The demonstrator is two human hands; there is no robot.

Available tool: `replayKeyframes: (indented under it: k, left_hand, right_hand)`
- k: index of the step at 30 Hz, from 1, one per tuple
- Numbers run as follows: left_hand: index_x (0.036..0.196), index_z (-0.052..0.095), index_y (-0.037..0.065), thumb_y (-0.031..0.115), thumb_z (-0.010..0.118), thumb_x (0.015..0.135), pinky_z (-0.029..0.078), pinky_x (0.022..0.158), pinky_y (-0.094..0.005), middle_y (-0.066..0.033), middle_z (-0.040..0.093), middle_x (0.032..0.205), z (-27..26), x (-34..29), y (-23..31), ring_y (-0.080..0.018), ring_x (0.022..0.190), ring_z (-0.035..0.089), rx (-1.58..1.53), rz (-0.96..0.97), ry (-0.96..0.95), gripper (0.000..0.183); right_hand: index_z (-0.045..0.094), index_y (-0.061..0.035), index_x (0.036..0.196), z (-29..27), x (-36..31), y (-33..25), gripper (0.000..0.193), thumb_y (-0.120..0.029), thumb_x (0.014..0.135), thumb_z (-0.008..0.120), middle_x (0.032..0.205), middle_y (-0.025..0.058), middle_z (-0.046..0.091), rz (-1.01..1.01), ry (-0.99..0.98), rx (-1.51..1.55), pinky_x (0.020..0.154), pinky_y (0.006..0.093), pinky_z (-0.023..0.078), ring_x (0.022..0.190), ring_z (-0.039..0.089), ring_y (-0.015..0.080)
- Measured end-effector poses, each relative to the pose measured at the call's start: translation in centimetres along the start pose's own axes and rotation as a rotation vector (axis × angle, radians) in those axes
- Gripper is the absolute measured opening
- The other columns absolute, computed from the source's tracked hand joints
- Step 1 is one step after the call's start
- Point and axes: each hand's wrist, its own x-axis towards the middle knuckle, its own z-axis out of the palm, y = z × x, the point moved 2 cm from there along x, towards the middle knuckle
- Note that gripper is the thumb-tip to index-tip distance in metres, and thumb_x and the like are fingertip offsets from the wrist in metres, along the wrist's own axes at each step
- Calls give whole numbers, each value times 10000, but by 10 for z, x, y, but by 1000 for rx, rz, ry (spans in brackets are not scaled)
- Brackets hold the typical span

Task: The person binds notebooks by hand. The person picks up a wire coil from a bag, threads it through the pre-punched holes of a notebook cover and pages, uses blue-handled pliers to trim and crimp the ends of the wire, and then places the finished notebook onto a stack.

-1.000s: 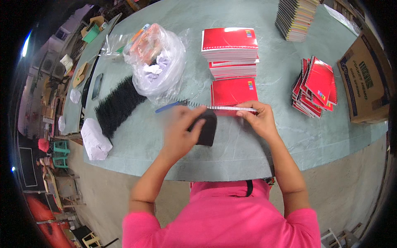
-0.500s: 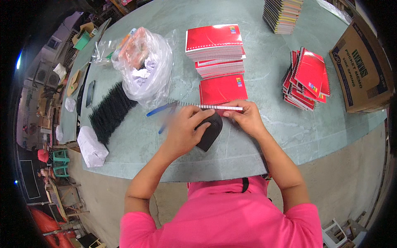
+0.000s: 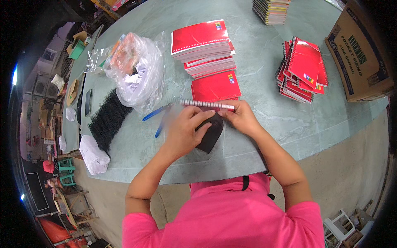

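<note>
1. Black coils (image 3: 108, 120) lie left of the red stack (image 3: 202, 37).
2. Left hand (image 3: 182, 131), in front of the stack, curls beside a black flap (image 3: 211, 137); grip, cannot tell.
3. Spiral notepad (image 3: 209, 104), edge-up, in front of the stack.
4. Right hand (image 3: 241, 118) pinches its right end.

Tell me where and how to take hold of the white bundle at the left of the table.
Grip the white bundle across its near end, probably coming from above and the near side. It lies longer than wide, so fingers and thumb could straddle its narrower width, and the black coils crowd its far right side.
</note>
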Motion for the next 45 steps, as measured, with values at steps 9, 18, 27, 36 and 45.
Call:
replayKeyframes:
  k: [9,18,27,36,45]
  left_hand:
    - [1005,629,54,143,695,769,472,726,-358,-128,590,900,21,-15,6,-290,844,593,-21,-75,-128,260]
    - [1038,583,49,143,663,782,407,724,-407,-123,590,927,-8,8,-2,-312,858,542,358,118,16,284]
    - [867,544,30,167,676,758,405,678,-432,-135,570,841,-10,18,-4,-327,811,531,245,92,12,219]
    - [917,573,27,208,651,793,419,659,-444,-146,587,892,-3,20,-13,-336,794,555,200,55,-2,234]
    - [993,595,26,154,673,775,446,731,-373,-139,578,882,2,30,-11,-302,870,572,51,-65,8,264]
  right_hand:
    - [642,-22,1070,0,0,3,250,-73,826,635,955,74,688,-3,12,29,794,277,472,877,612,110]
    - [653,0,1000,6,-7,-18,174,-97,859,619,971,77,671,-179,-17,221,850,272,468,932,611,128]
    - [650,-2,1002,-1,-3,-11,194,-58,816,657,939,65,670,-77,-10,140,814,267,472,890,604,113]
    - [649,-16,1000,-1,-1,-11,178,-41,825,635,914,49,671,-103,130,99,767,238,465,860,589,85]
    - [663,-13,875,-3,1,15,101,-81,800,663,746,58,674,12,174,30,619,258,458,681,587,72]
